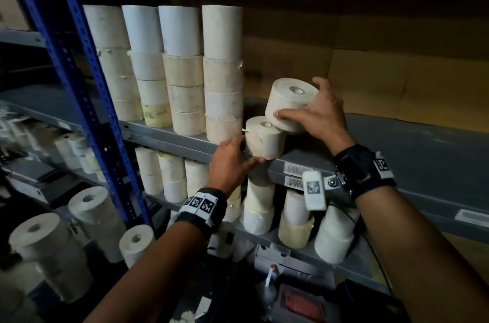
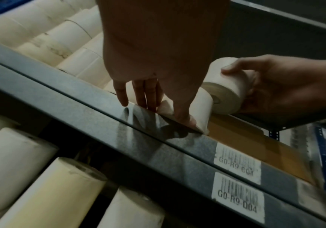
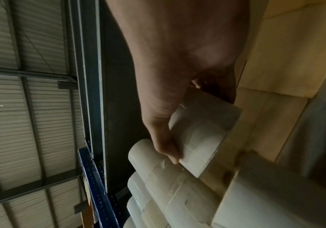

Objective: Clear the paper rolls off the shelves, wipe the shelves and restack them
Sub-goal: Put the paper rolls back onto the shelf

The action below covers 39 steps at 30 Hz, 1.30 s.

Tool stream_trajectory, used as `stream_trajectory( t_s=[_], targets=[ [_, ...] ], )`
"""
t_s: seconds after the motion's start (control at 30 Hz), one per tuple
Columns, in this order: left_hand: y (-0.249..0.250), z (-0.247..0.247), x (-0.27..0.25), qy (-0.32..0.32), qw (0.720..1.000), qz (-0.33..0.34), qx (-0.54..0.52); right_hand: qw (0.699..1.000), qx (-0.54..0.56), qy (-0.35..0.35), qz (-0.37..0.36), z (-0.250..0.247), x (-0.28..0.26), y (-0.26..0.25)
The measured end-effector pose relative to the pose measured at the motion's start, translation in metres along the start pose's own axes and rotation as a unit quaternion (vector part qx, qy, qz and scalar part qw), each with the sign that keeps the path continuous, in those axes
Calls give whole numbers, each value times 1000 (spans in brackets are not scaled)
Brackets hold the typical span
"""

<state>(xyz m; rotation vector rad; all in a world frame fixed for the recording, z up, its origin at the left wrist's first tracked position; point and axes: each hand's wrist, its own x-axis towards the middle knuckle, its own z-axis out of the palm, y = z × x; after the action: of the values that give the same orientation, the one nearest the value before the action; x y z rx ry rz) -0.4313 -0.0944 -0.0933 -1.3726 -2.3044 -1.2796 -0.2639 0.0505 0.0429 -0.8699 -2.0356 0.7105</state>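
Observation:
Two cream paper rolls are at the front edge of the grey shelf (image 1: 397,153). The lower roll (image 1: 264,140) stands upright on the shelf lip (image 2: 99,108). My left hand (image 1: 250,149) holds it low down, fingers on its left side and thumb across its front, as the left wrist view also shows (image 2: 158,111). The upper roll (image 1: 285,108) is tilted and leans on the lower one's top right edge. My right hand (image 1: 296,98) grips it, thumb on the near side and fingers over the far end. The right wrist view shows this grip (image 3: 187,123) on the roll (image 3: 203,138).
Several tall stacks of rolls (image 1: 185,71) fill the shelf's left part beside a blue perforated upright (image 1: 87,84). More rolls (image 1: 172,177) stand on the shelf below, others at lower left (image 1: 53,243). Brown cardboard (image 1: 397,71) backs the shelf. Barcode labels (image 2: 236,163) are on the shelf fronts.

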Motion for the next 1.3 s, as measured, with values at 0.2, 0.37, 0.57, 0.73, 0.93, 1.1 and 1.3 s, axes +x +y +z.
stream_trajectory(
  t_s=[0.2,0.37,0.57,0.73,0.93,1.1,1.3],
  targets=[
    [2,6,6,13,998,-56,9,999,4,-37,13,32,23,-14],
    [4,2,9,-3,998,-65,2,999,-4,-48,21,55,21,-15],
    [5,-14,10,-5,998,-51,-40,997,21,-63,28,58,23,-8],
    [21,-30,27,5,997,-15,-72,979,132,-150,43,42,17,21],
    [25,-26,44,-19,998,9,-61,957,206,-202,41,49,-3,44],
    [24,-21,44,-9,999,22,-29,959,216,-178,38,57,-7,43],
    [24,-38,34,-35,996,-1,-78,975,138,-167,44,53,-14,34]
  ],
)
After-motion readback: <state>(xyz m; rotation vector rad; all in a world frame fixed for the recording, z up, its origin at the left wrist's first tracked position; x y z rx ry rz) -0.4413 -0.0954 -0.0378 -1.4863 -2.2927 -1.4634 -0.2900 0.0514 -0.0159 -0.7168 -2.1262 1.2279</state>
